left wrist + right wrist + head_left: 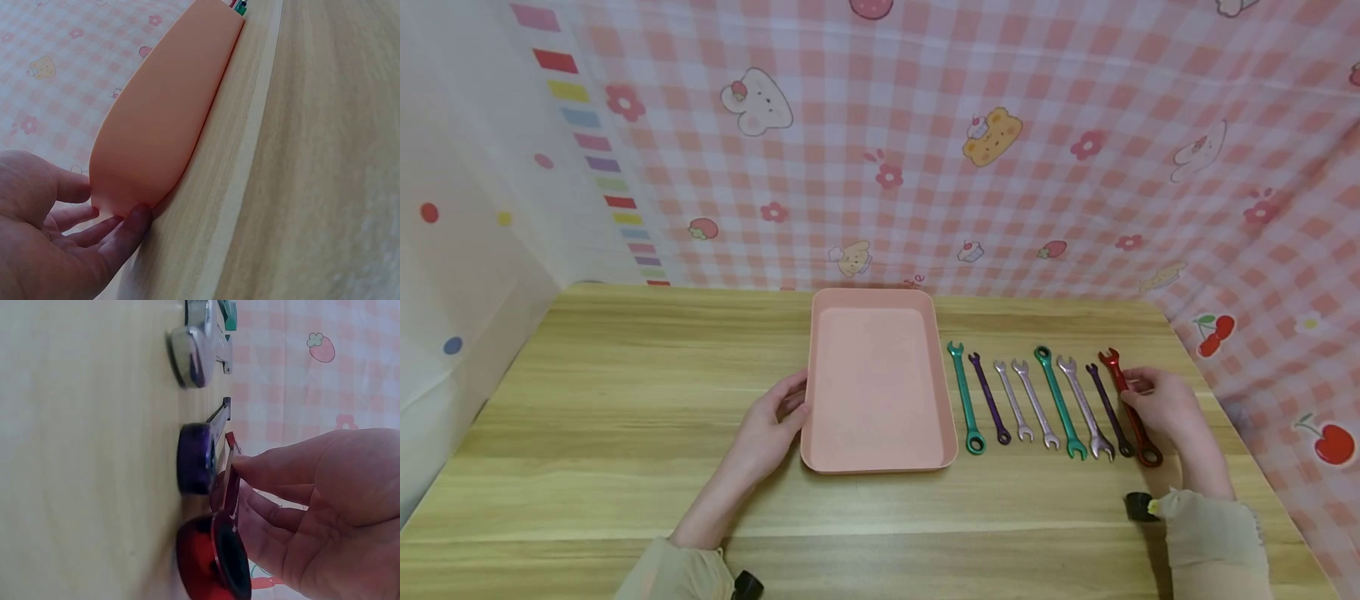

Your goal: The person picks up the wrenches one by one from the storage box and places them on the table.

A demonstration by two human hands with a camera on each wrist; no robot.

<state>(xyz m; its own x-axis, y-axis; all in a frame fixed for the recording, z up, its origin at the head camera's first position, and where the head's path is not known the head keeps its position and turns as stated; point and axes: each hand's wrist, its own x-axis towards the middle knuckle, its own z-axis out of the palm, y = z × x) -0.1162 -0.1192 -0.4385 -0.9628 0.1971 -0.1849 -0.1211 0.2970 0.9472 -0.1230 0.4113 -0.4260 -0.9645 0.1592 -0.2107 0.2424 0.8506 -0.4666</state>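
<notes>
My left hand rests against the left wall of a pink rectangular tray, its fingertips touching the outside near a corner in the left wrist view. At the right end of a row of wrenches, my right hand pinches the handle of a red combination wrench between thumb and fingers. In the right wrist view, the red wrench's ring end is close to the camera. Directly left of it lies a dark purple wrench. A large silver wrench comes beside that.
Further left in the row lie a green wrench, two smaller silver wrenches, a purple wrench and another green wrench near the tray. All are on a wooden table. A pink checked cloth hangs behind.
</notes>
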